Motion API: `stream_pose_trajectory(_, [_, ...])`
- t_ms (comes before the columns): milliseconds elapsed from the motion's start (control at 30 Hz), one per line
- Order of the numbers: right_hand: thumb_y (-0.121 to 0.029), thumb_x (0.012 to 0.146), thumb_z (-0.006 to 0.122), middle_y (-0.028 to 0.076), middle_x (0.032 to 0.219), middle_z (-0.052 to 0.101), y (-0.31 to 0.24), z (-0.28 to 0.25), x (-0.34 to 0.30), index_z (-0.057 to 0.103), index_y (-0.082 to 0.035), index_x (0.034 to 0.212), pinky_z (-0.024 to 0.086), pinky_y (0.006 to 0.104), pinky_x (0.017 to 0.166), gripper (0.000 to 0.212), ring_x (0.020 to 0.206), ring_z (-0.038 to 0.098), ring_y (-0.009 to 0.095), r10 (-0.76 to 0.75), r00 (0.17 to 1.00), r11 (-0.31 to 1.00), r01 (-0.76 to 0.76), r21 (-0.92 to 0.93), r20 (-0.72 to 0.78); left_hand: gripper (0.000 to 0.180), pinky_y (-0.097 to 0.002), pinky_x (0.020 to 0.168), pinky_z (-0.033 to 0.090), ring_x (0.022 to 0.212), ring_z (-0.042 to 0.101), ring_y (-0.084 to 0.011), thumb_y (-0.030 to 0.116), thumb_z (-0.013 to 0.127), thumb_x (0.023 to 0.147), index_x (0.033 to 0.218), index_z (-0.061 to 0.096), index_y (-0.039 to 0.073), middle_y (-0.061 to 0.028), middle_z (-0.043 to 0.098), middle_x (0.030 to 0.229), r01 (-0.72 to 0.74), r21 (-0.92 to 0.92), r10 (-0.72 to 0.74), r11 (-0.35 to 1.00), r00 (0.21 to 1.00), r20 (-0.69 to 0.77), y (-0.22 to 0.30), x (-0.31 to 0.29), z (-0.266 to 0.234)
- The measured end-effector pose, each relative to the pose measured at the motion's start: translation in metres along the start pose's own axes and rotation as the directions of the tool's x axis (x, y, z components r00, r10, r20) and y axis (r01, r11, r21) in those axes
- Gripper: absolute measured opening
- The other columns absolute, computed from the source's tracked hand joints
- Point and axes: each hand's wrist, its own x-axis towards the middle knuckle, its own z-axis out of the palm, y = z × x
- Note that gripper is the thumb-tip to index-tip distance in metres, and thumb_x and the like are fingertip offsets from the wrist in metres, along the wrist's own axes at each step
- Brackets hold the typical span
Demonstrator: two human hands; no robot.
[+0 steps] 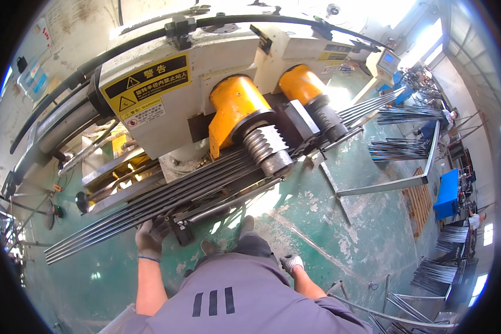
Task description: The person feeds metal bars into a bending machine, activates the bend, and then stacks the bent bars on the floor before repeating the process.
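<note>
Green floor [317,225] spreads beneath metal rods [150,207] that, if they shift, could pinch the left hand [152,234] at eight o'clock, its fingers' grip unclear; the right hand [291,262], at five, curls empty.

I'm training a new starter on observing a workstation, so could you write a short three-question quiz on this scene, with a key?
1. Which hand is at the bundle of long, dark metal tubes?
2. True or false: the right hand, in a pale knitted glove, is holding one of these tubes.
3. How many orange cylindrical metal housings are on the large white metal machine? A) one B) two C) four

Key:
1. The left hand, in a greyish glove with a blue cuff edge.
2. False; it is apart from the tubes, beside the person's body.
3. B
</note>
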Motion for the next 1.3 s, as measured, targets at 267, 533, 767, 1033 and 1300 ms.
stream_pose_trajectory(267, [-0.035,0.093,0.073,0.018,0.101,0.082,-0.103,-0.027,0.031,0.08,0.001,0.112,0.059,0.0395,0.087,0.042,0.094,0.078,0.027,-0.476,0.83,0.878,0.467,-0.104,-0.291,0.036,-0.0484,0.097,0.058,0.112,0.068,-0.035,0.027,0.054,0.108,0.135,0.064,0.005,-0.0177,0.07,0.128,-0.191,-0.155,0.205,0.969,0.975,0.08,0.037,-0.021,-0.004])
stream_pose_trajectory(533, [-0.027,0.102,0.07,0.014,0.122,0.076,-0.293,-0.096,-0.049,0.07,0.001,0.129,0.054,0.0351,0.099,0.038,0.112,0.07,0.025,-0.689,0.547,0.421,0.836,0.352,-0.476,0.049,-0.0502,0.112,0.054,0.128,0.067,-0.037,0.01,0.043,0.1,0.145,0.058,-0.002,-0.0202,0.067,0.14,-0.504,-0.127,0.51,0.854,0.86,0.024,0.044,-0.059,0.054])
stream_pose_trajectory(767, [-0.033,0.109,0.064,0.014,0.13,0.071,-0.377,-0.119,-0.085,0.063,0.006,0.14,0.051,0.0347,0.102,0.05,0.114,0.066,0.021,-0.631,0.581,0.086,0.711,0.698,-0.514,0.046,-0.0482,0.116,0.046,0.134,0.062,-0.0315,0.015,0.049,0.106,0.15,0.056,0.0,-0.0165,0.064,0.146,-0.746,-0.064,0.742,0.663,0.644,0.184,0.099,-0.105,0.107])
stream_pose_trajectory(1033, [-0.028,0.109,0.061,0.008,0.127,0.069,-0.425,-0.147,-0.057,0.062,0.001,0.142,0.053,0.0352,0.099,0.043,0.111,0.066,0.019,-0.607,0.669,0.055,0.574,0.817,-0.429,0.049,-0.0442,0.119,0.042,0.133,0.061,-0.0286,0.027,0.052,0.112,0.148,0.056,-0.006,-0.0184,0.066,0.141,-0.927,0.017,0.886,0.375,0.364,0.288,0.174,-0.158,0.237])
stream_pose_trajectory(1300, [-0.005,0.097,0.071,0.012,0.121,0.071,-0.444,-0.17,-0.016,0.067,-0.002,0.13,0.063,0.0373,0.087,0.033,0.104,0.073,0.024,-0.712,0.644,-0.008,0.39,0.921,-0.279,0.054,-0.0366,0.104,0.054,0.113,0.071,-0.0242,0.038,0.065,0.108,0.137,0.062,-0.008,-0.0171,0.073,0.12,-0.909,0.408,0.884,0.088,0.26,0.388,0.166,-0.177,0.391])
